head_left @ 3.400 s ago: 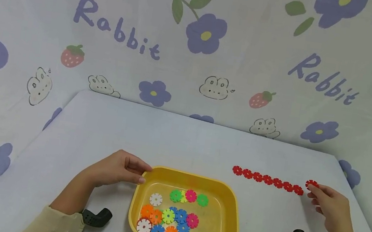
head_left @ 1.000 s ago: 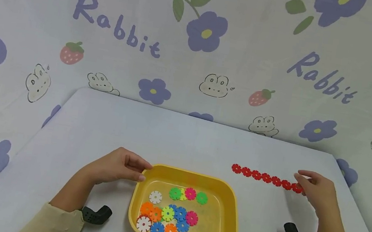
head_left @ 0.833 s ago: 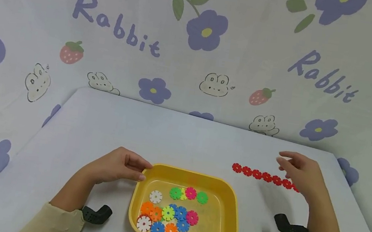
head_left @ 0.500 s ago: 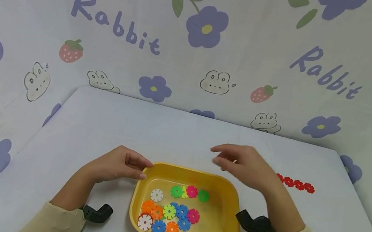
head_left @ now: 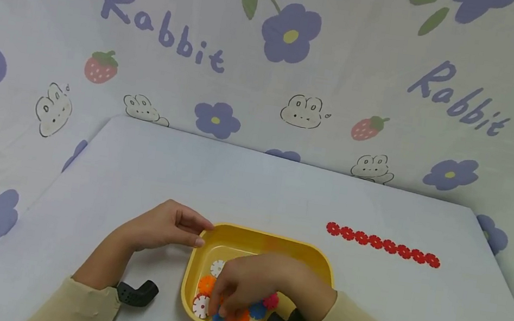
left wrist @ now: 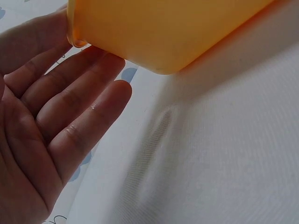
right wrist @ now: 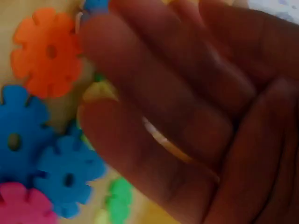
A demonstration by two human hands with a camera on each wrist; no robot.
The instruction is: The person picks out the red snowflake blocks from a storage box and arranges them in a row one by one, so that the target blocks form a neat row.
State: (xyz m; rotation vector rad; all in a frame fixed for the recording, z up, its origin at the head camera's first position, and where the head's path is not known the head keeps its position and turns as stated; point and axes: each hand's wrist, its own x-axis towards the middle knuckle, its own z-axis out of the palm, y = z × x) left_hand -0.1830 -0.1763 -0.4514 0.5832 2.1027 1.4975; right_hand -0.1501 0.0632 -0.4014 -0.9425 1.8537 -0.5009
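In the head view, my left hand point(head_left: 163, 228) pinches the far left corner of a yellow tray point(head_left: 186, 276) between thumb and forefinger. The left wrist view shows the tray's corner point(left wrist: 163, 42) from outside, the other fingers spread below its rim. My right hand point(head_left: 250, 280) reaches down into the tray, fingertips over the plastic snowflake discs, with nothing visible in its grasp. Orange point(right wrist: 46, 53), blue point(right wrist: 67, 177) and pink point(right wrist: 23, 205) discs lie close by its fingers in the right wrist view. Hand and wrist hide several discs.
A straight row of several red snowflake discs point(head_left: 375, 242) lies on the white tabletop point(head_left: 258, 188), right of and beyond the tray. Behind the table hangs a patterned cloth point(head_left: 165, 76). A black wrist device point(head_left: 138, 293) sits at the left cuff.
My right hand has left a red disc at the right end of the row, then swung left and down into the tray. The left hand has stayed at the corner.
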